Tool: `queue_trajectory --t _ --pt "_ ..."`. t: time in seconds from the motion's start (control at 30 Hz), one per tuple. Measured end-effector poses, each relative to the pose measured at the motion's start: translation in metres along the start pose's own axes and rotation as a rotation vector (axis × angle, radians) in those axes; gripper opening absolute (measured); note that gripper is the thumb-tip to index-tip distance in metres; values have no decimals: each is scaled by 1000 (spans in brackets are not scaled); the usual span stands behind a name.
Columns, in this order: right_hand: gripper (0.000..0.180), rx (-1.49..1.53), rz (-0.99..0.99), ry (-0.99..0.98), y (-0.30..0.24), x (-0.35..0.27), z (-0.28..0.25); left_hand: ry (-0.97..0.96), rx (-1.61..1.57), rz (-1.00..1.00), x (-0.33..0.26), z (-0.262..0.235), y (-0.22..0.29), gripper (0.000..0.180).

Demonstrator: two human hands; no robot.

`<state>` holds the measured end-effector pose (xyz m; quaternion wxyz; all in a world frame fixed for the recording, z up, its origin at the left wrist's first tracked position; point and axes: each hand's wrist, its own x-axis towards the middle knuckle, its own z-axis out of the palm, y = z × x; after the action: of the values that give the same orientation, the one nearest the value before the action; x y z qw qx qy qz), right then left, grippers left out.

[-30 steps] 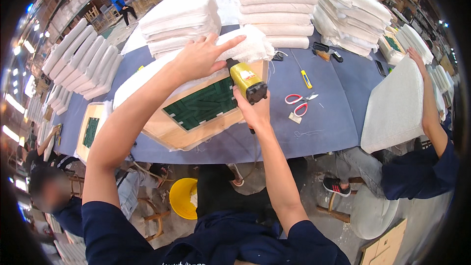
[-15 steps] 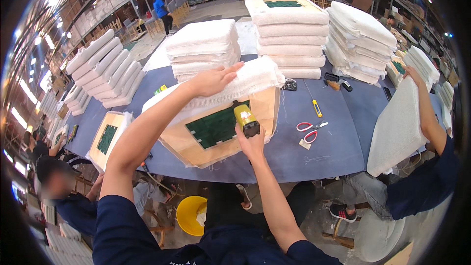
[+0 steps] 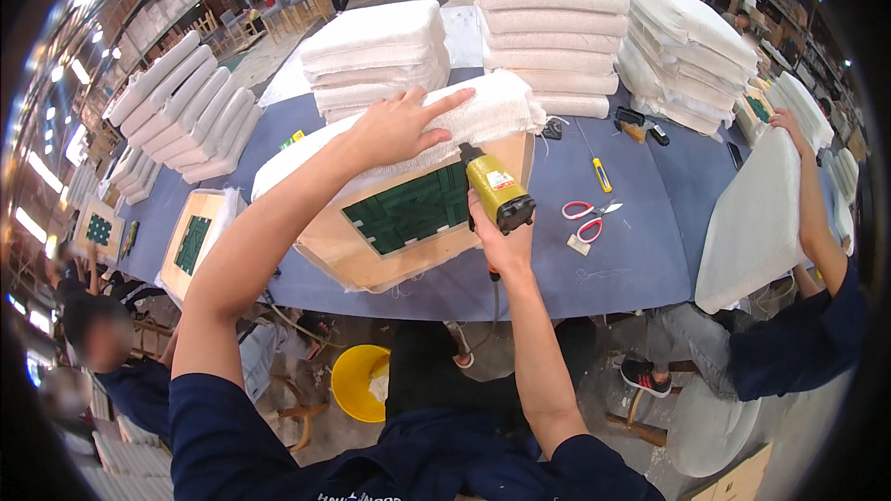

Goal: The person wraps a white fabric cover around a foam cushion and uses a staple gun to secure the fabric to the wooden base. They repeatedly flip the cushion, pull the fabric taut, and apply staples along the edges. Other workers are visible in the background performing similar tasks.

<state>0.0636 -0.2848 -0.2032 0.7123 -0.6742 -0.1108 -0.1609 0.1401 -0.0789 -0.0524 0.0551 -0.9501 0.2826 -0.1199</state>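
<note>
A chair seat (image 3: pixel 436 255) stands tilted on the table before me, its wooden underside with green webbing facing me. White fabric (image 3: pixel 501 111) wraps its upper edge. My left hand (image 3: pixel 394 130) rests on that fabric, index finger stretched out and thumb apart. In my right hand (image 3: pixel 501 237) is a yellow staple gun (image 3: pixel 492 176) with a black end cap, a hose hanging below it. The gun's nose is close to the fabric's lower edge, beside the webbing; whether it touches cannot be made out.
Stacks of white padded seats (image 3: pixel 552 51) line the table's far side. Red-handled scissors (image 3: pixel 589 215) and a yellow-handled screwdriver (image 3: pixel 601 174) lie to the right. A co-worker's hand (image 3: pixel 789 130) holds a pale seat panel (image 3: pixel 752 223). Below stands a yellow bucket (image 3: pixel 348 380).
The staple gun has risen slightly and shifted right, its nose now nearer the fabric. My left hand's fingers have spread, with the thumb lowered. The whole view has tilted down.
</note>
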Motion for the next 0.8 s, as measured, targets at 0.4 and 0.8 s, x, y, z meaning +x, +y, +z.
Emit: queue_trajectory --t 0.4,0.8 --pt "32 94 127 6 13 9 13 94 47 69 -5 8 2 83" --pt "31 -82 -155 50 47 -34 29 -6 -484 47 -3 9 -60 57"
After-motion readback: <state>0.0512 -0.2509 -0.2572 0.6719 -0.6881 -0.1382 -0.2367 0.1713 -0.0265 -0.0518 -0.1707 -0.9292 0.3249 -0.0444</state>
